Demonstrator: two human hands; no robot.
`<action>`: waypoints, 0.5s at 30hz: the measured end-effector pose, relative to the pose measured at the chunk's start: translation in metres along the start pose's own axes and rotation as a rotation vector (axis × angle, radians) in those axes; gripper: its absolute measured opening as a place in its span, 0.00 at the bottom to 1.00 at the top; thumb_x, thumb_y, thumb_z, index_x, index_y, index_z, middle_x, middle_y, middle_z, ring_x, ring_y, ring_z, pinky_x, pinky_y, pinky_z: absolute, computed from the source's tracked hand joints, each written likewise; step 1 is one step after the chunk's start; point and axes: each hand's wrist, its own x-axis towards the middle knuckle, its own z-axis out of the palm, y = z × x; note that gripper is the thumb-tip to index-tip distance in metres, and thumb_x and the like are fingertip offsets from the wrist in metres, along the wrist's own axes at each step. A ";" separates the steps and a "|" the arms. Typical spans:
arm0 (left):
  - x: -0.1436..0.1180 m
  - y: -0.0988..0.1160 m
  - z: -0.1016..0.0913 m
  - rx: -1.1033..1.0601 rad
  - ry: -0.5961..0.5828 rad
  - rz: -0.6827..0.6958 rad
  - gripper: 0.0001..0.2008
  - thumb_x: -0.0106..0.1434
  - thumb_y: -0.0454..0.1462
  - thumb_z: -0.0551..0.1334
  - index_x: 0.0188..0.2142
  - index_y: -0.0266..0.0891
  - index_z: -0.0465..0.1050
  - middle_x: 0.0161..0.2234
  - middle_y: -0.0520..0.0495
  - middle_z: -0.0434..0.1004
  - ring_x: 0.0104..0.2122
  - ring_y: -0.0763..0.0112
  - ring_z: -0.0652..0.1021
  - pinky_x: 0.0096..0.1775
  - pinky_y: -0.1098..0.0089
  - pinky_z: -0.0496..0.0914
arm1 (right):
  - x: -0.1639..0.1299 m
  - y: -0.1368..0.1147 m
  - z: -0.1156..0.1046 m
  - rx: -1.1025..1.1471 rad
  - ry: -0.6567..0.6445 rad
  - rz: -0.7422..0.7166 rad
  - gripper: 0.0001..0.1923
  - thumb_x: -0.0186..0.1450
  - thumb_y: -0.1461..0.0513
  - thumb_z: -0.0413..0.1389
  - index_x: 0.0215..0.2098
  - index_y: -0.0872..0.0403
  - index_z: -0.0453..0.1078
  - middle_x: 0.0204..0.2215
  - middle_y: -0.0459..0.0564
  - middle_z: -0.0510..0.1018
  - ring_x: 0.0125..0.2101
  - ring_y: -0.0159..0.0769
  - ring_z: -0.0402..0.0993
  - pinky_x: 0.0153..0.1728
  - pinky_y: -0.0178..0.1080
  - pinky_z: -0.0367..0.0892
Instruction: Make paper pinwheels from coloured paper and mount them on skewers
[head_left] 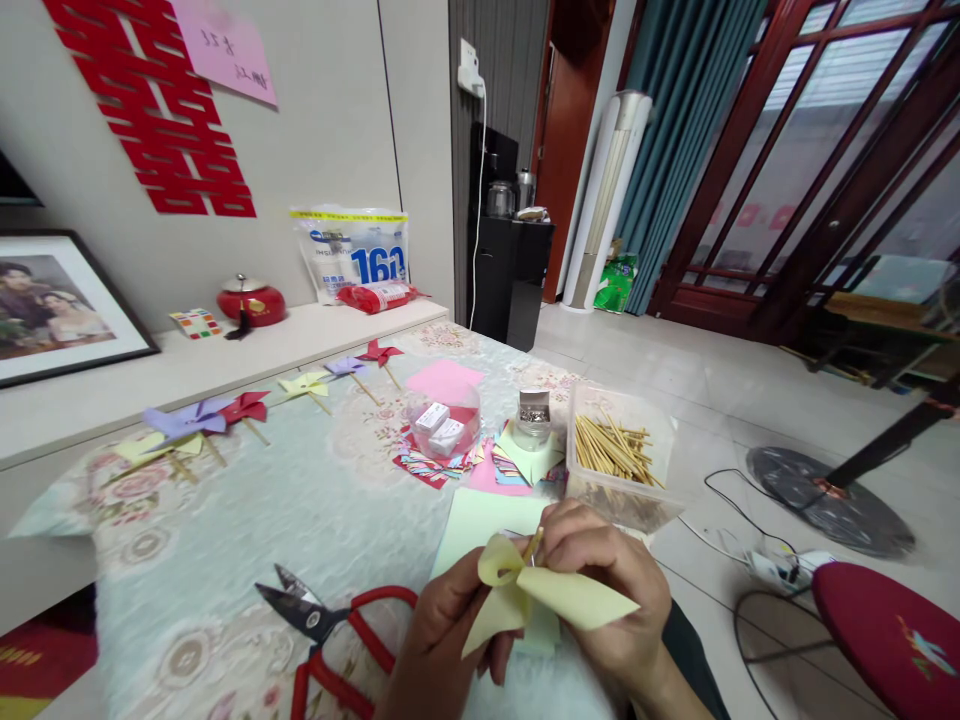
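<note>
A pale yellow paper pinwheel with curled blades is between my two hands, low in the middle of the head view. My left hand is closed on its left side, the thumb near a rolled blade. From the right, my right hand pinches at the end of a thin wooden stick by the pinwheel's centre. A thin metal pin seems to show there; the fingers partly hide the joint. Under the hands lies a pale green paper sheet. Red-handled scissors rest spread on the cloth, left of my left hand.
Finished pinwheels lie along the table's far left edge. Beyond my hands stand a clear round tub with small boxes, a jar of pins on paper squares and a plastic box of wooden sticks. A red stool is at right.
</note>
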 end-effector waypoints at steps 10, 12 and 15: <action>0.000 -0.002 -0.001 0.004 0.023 0.003 0.16 0.59 0.46 0.69 0.43 0.41 0.83 0.19 0.54 0.68 0.17 0.80 0.64 0.22 0.76 0.57 | 0.000 0.000 0.000 -0.015 0.005 -0.008 0.03 0.68 0.63 0.60 0.40 0.51 0.73 0.30 0.51 0.79 0.29 0.40 0.76 0.35 0.48 0.74; 0.000 -0.003 -0.001 0.009 0.030 -0.001 0.16 0.58 0.46 0.69 0.43 0.41 0.83 0.19 0.54 0.68 0.17 0.80 0.63 0.22 0.76 0.56 | 0.000 -0.001 0.000 -0.014 0.007 -0.010 0.03 0.67 0.63 0.60 0.40 0.51 0.73 0.30 0.51 0.79 0.30 0.41 0.76 0.35 0.48 0.74; 0.001 -0.003 -0.002 0.008 0.015 0.018 0.17 0.58 0.48 0.69 0.43 0.41 0.83 0.19 0.53 0.68 0.17 0.79 0.64 0.22 0.76 0.57 | 0.000 -0.001 0.000 -0.012 0.010 -0.008 0.02 0.67 0.63 0.60 0.40 0.51 0.73 0.30 0.51 0.79 0.30 0.40 0.76 0.36 0.47 0.74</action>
